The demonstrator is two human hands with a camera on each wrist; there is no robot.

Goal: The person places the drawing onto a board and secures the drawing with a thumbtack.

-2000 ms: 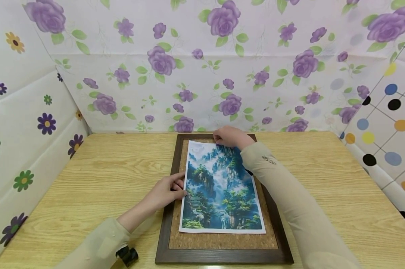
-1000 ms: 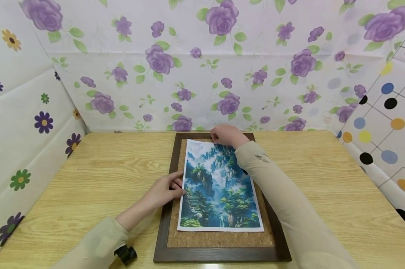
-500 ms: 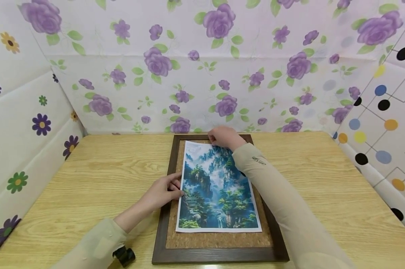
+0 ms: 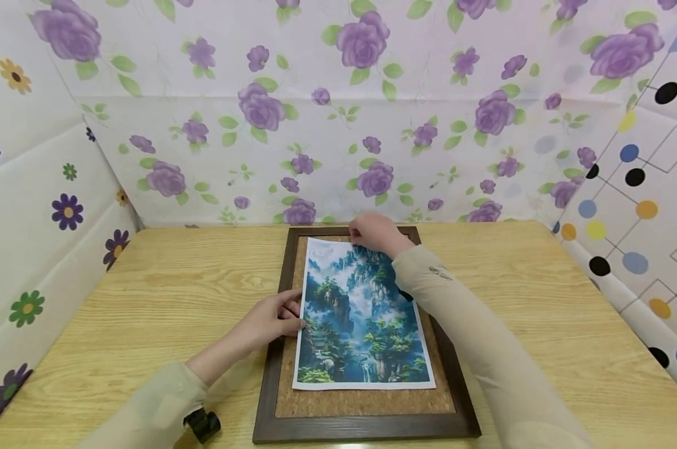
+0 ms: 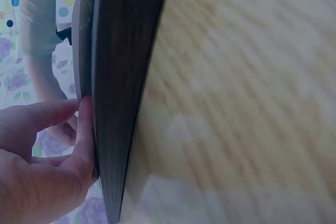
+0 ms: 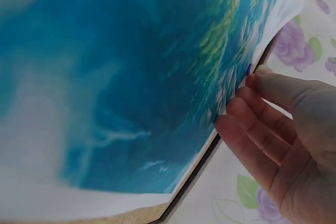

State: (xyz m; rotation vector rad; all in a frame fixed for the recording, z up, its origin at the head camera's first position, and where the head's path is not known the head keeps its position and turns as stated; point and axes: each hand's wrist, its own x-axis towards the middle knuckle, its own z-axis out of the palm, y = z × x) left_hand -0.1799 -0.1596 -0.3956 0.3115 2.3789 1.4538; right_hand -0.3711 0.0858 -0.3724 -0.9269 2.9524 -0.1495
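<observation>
A landscape print (image 4: 366, 318) of misty blue-green mountains lies on a cork board (image 4: 366, 402) with a dark brown wooden frame (image 4: 366, 428). At the print's left edge, my left hand (image 4: 273, 318) pinches the paper between thumb and fingers, its fingertips over the frame's left side. Up at the top edge of the sheet, my right hand (image 4: 374, 234) bends its fingers down. The right wrist view shows thumb and fingertips together at the paper's border, pinching a small purple push pin (image 6: 249, 69) that is mostly hidden by them.
A light wood table (image 4: 192, 280) carries the board and stretches to both sides. Behind it hangs a white sheet with purple roses (image 4: 372, 178). Patterned sheets close off the left and right. Each sleeve has a black wrist camera mount, the left one (image 4: 203, 425) lying low over the table.
The head view has shifted slightly, so board and background sit a little further left. Both hands keep their places on the print's edges; the right sleeve has turned slightly.
</observation>
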